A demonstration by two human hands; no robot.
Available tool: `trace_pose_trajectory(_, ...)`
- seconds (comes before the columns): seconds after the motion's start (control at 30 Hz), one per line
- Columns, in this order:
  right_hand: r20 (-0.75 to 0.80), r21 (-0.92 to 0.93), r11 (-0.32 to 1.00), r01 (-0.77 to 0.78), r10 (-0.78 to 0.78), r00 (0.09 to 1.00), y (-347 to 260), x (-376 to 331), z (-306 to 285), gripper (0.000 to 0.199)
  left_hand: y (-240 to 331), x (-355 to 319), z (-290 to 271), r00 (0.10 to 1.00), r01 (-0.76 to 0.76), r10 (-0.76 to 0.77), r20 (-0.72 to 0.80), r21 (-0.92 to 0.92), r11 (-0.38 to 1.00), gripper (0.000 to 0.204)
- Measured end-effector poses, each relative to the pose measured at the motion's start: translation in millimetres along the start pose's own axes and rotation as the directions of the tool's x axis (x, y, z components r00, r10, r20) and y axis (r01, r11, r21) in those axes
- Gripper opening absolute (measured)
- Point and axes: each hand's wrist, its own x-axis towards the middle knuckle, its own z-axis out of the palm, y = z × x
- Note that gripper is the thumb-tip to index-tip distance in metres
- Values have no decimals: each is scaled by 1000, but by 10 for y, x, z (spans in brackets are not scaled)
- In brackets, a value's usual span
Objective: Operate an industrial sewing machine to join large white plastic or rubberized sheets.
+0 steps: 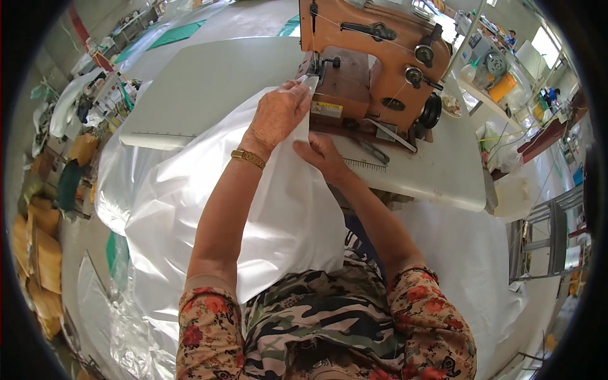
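Note:
A large sheet of shiny white plastic-like fabric [183, 202] hangs over the front of the sewing table and across my lap. Its upper corner lies at the needle area of an orange-brown industrial sewing machine [354, 69]. Close to the presser foot, my left hand [284, 111] pinches the edge of the fabric, fingers pressed together. Lower along the same edge, my right hand [322, 155] grips it with thumb and curled fingers; part of that hold is hidden behind the fabric. White thread runs along the machine's front to the needle.
Scissors [373, 151] lie on the white table [437, 174] right of my right hand. A black handwheel [430, 110] sticks out at the machine's right. Brown bundles [44, 253] stand at the far left, a metal frame [548, 240] at the right. People work in the far right background.

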Motion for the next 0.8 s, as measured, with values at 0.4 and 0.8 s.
trace_pose_trajectory(0.4,-9,92,993,73,-73,997,-46,6,-4,29,-5,69,-13,997,-6,2,75,53,999,21)
trace_pose_trajectory(0.8,23,272,962,-35,30,999,-83,-72,-69,26,129,-75,-109,990,136,-133,43,-87,987,32)
